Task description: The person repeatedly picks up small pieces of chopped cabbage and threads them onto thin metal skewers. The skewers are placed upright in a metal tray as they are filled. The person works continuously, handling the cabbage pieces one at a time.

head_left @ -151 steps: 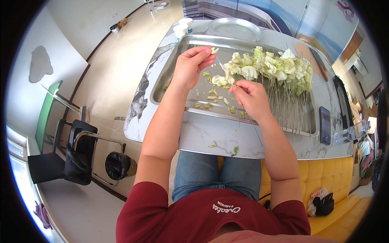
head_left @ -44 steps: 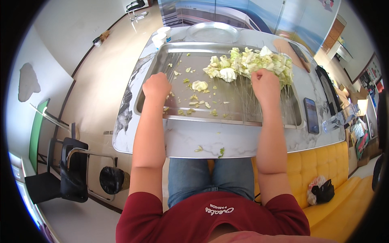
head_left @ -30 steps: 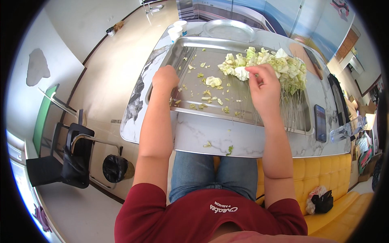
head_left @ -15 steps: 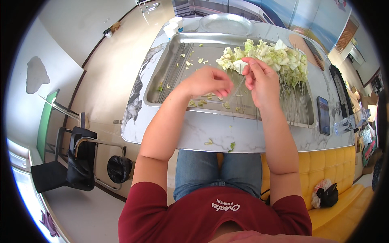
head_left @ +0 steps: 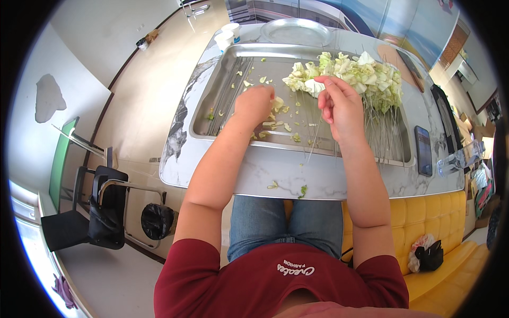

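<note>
A shallow metal tray point(head_left: 212, 129) lies on the table before me. My right hand point(head_left: 343, 108) pinches a thin metal skewer point(head_left: 316, 132), which slants down toward the tray's near edge. Just beyond that hand is a heap of pale green cabbage pieces point(head_left: 366, 74) threaded on several skewers, whose bare ends point toward me. My left hand point(head_left: 255, 105) is curled low over the tray's middle, beside loose cabbage pieces point(head_left: 278, 103). Its fingertips are hidden beneath it, so what they hold cannot be made out. Bare skewers point(head_left: 228, 90) lie along the tray's left side.
Two paper cups point(head_left: 225, 39) and a round metal platter point(head_left: 296, 33) stand behind the tray. To its right are a phone point(head_left: 423, 151), a clear plastic bottle point(head_left: 458, 159) and a knife point(head_left: 413, 71) on a board. Leaf scraps point(head_left: 303, 191) lie near the table's front edge.
My left hand has moved left, away from the skewer, and down to the loose cabbage pieces, its fingers curling. My right hand stays nearly in place with the skewer.
</note>
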Demonstrator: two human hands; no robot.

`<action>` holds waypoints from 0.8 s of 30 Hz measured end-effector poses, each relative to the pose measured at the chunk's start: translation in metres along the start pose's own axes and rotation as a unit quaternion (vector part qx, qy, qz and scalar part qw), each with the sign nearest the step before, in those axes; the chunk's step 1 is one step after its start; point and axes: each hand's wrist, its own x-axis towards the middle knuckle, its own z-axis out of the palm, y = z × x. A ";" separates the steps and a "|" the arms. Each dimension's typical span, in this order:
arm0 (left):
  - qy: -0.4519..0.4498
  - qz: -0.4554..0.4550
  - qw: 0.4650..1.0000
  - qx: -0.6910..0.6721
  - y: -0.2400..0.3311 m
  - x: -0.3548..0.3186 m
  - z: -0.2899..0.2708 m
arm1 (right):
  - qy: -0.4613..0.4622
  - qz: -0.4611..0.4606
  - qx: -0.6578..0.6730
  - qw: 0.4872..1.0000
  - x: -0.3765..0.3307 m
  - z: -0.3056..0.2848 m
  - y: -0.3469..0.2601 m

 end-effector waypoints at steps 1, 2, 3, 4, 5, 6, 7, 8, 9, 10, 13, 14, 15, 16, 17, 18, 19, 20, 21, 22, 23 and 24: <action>0.003 -0.023 1.000 0.000 0.001 0.000 -0.001 | 0.000 0.003 -0.013 1.000 -0.001 0.002 0.000; 0.041 -0.031 0.998 -0.041 -0.003 0.002 -0.001 | -0.001 0.005 -0.026 1.000 -0.001 0.004 0.000; 0.079 -0.039 0.993 -0.081 -0.009 0.005 -0.003 | -0.001 0.008 -0.039 0.999 -0.002 0.005 -0.001; 0.117 -0.047 0.985 -0.121 -0.015 0.006 -0.005 | 0.001 0.005 -0.041 0.999 -0.002 0.006 -0.001; 0.160 -0.050 0.970 -0.174 -0.022 0.007 -0.008 | 0.003 0.003 -0.044 0.999 -0.003 0.006 -0.001; 0.172 -0.070 0.956 -0.227 -0.028 0.010 -0.012 | 0.005 0.000 -0.046 0.999 -0.003 0.007 -0.001; 0.184 -0.089 0.938 -0.279 -0.035 0.014 -0.016 | -0.003 0.006 -0.045 0.999 -0.003 0.006 -0.001; 0.196 -0.107 0.917 -0.330 -0.041 0.015 -0.018 | -0.010 0.012 -0.044 0.999 -0.002 0.004 -0.001; 0.163 -0.117 0.884 -0.422 -0.039 0.013 -0.029 | -0.015 0.017 -0.043 0.999 -0.001 0.002 -0.001; 0.157 -0.126 0.847 -0.491 -0.036 0.010 -0.035 | -0.031 0.027 -0.064 0.997 -0.001 0.002 -0.001; 0.118 -0.131 0.733 -0.657 -0.037 0.008 -0.043 | -0.093 0.046 -0.139 0.985 -0.003 0.005 -0.001; 0.103 -0.125 0.705 -0.690 -0.037 0.007 -0.043 | -0.122 0.045 -0.172 0.977 -0.005 0.007 0.003; 0.088 -0.117 0.675 -0.723 -0.036 0.007 -0.043 | -0.149 0.043 -0.205 0.966 -0.006 0.010 0.005; 0.073 -0.109 0.644 -0.754 -0.034 0.007 -0.043 | -0.153 0.044 -0.216 0.963 -0.007 0.011 0.005; 0.065 -0.098 0.645 -0.755 -0.034 0.007 -0.043 | -0.158 0.044 -0.227 0.960 -0.009 0.012 0.006; 0.058 -0.087 0.646 -0.756 -0.034 0.007 -0.042 | -0.162 0.043 -0.239 0.956 -0.010 0.013 0.005; 0.052 -0.077 0.646 -0.758 -0.033 0.007 -0.042 | -0.162 0.047 -0.243 0.955 -0.010 0.013 0.006; 0.060 -0.071 0.656 -0.749 -0.032 0.007 -0.043 | -0.162 0.051 -0.247 0.954 -0.009 0.013 0.006; 0.068 -0.065 0.666 -0.740 -0.030 0.007 -0.042 | -0.162 0.056 -0.251 0.953 -0.009 0.013 0.007; 0.076 -0.060 0.676 -0.731 -0.028 0.007 -0.042 | -0.165 0.054 -0.255 0.951 -0.010 0.013 0.006; 0.101 -0.052 0.703 -0.702 -0.027 0.006 -0.042 | -0.167 0.052 -0.259 0.950 -0.010 0.013 0.005; 0.125 -0.044 0.730 -0.671 -0.023 0.004 -0.043 | -0.169 0.051 -0.263 0.948 -0.010 0.013 0.005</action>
